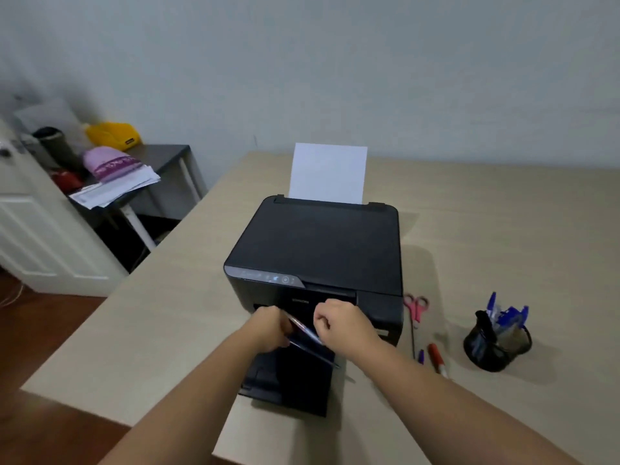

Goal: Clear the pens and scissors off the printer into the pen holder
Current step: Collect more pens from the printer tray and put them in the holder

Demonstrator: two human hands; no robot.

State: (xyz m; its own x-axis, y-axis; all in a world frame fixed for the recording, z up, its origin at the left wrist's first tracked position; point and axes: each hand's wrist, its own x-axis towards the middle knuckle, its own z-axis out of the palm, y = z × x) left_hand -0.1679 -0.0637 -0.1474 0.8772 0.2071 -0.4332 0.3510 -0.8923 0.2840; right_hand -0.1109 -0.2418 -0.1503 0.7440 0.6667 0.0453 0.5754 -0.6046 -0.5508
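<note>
The left hand (268, 327) is closed around two pens (308, 337) whose long axes slant down toward the right hand (342, 322), loosely curled and seemingly empty. The pen holder (496, 340) stands well right of both hands, nearer the right.

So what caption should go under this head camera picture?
Left hand gripping pens before the black printer; scissors and pen holder wait on the desk.

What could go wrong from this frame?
1. The left hand bunches several pens above the printer's output tray; one may slip out.
2. The pen holder already looks full, so more may not fit.
3. The scissors and red marker lie on the desk, easily missed.
</note>
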